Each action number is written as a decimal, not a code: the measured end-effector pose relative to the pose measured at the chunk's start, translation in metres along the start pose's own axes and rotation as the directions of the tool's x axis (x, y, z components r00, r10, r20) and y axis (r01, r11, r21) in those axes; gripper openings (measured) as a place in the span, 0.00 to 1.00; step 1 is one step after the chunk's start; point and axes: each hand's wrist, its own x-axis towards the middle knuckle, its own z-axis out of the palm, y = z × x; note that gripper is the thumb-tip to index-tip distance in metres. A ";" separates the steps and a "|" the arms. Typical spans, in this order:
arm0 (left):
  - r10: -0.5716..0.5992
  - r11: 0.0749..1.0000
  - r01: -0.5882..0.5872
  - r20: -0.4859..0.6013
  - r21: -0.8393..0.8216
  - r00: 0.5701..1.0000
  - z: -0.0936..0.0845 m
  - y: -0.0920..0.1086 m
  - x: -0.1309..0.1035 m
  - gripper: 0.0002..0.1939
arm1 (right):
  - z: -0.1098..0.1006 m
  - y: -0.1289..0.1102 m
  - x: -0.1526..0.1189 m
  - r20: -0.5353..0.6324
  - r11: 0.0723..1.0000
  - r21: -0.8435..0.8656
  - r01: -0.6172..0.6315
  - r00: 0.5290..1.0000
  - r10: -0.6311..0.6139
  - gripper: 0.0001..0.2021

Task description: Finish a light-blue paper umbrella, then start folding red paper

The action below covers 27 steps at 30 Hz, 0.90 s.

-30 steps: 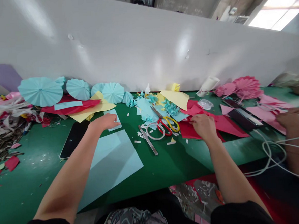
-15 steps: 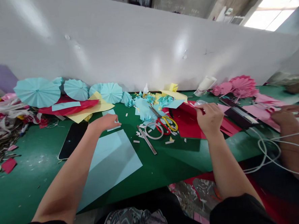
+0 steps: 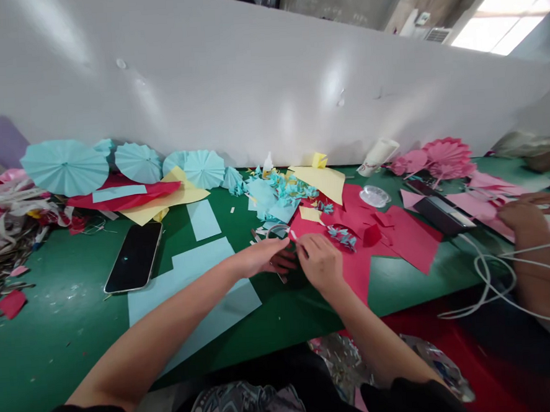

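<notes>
"What's the right hand (image 3: 322, 262) holding?"
"A small white strip (image 3: 293, 235), pinched at its fingertips, above the middle of the bench (image 3: 291, 315), back from the front edge."
"And the left hand (image 3: 274, 259)?"
"Just beside it, fingers apart; I can't tell whether it grips anything."
"What's around them?"
"Red paper (image 3: 359, 272) on the right, reaching toward the front edge. Light blue sheets (image 3: 203, 258) lie under the left forearm, near that same edge."

Matt red paper (image 3: 359, 268), glossy green tabletop (image 3: 293, 310)
</notes>
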 end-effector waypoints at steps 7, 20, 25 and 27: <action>-0.006 0.991 -0.006 -0.090 -0.130 0.996 0.014 -0.025 0.015 0.11 | 0.007 -0.024 -0.021 0.278 0.942 0.304 -0.140 0.959 0.053 0.09; 0.030 0.999 -0.037 -0.164 -0.037 0.986 0.006 -0.006 0.006 0.10 | 0.024 0.036 -0.021 0.284 0.905 0.395 -0.159 0.958 0.044 0.06; 0.046 0.998 -0.040 -0.113 0.050 0.993 -0.011 0.017 -0.009 0.09 | 0.045 0.069 -0.022 0.277 0.931 0.350 -0.100 0.961 0.000 0.07; 0.038 0.995 -0.027 -0.119 0.096 0.992 -0.018 0.027 -0.015 0.09 | 0.052 0.085 -0.016 0.274 0.941 0.327 -0.089 0.962 -0.004 0.07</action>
